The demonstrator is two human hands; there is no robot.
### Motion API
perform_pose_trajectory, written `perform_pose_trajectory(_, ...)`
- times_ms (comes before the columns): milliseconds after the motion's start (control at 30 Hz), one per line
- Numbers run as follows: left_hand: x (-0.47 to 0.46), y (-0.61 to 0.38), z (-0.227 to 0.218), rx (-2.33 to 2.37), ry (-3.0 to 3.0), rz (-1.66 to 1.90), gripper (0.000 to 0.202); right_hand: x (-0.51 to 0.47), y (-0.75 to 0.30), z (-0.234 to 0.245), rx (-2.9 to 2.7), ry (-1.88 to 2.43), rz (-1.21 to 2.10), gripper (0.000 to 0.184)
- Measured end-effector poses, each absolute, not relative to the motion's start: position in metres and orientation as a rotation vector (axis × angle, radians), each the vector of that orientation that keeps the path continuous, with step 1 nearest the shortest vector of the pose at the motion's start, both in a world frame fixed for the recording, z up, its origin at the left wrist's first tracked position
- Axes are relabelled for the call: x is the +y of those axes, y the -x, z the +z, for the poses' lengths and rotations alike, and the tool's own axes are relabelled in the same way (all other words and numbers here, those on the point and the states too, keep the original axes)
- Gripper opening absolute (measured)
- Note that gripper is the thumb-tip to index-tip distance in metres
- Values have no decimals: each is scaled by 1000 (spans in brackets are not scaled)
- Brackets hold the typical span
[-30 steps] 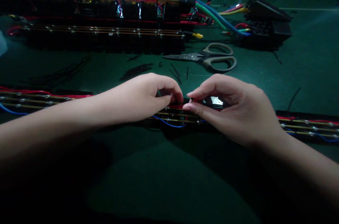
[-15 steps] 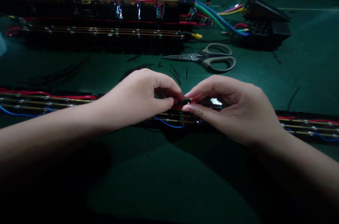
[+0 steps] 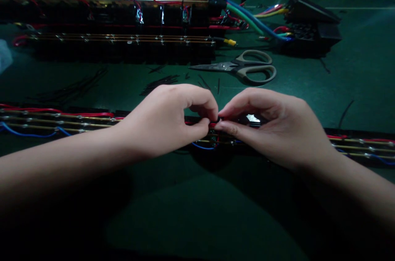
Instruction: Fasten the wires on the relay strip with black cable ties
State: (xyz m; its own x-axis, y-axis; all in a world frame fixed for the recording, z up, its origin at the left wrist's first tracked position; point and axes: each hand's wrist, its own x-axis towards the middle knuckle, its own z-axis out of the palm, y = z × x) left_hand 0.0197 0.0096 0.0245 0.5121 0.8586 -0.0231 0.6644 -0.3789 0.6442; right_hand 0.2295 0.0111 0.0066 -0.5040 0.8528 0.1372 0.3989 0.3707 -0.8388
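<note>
A long black strip [image 3: 61, 123] with red, blue and bare copper wires runs left to right across the green mat [image 3: 197, 207]. My left hand [image 3: 168, 119] and my right hand [image 3: 271, 127] meet over its middle. Both pinch with thumb and forefinger at the same spot on the red wires, on a small dark piece I cannot make out. The fingertips of the two hands almost touch. The strip under my palms is hidden.
Scissors [image 3: 243, 67] lie shut just beyond my hands. Loose black cable ties [image 3: 159, 82] are scattered on the mat. Further back lies a second wired strip assembly [image 3: 123, 26], and a black box [image 3: 311, 24] with coloured cables stands at the back right.
Both hands have stayed over the strip's middle. My left hand has shifted slightly right and closed its pinch against the right fingertips.
</note>
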Motion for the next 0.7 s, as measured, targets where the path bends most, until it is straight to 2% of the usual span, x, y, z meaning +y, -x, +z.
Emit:
perform_pose_trajectory(267,13,-19,20,1181,-1979,433,15,14,-231,9,-2061,1027,1114,20)
perform_pose_trajectory(700,20,-19,21,1353,-1892,371,16,15,-233,9,-2301,741,906,21)
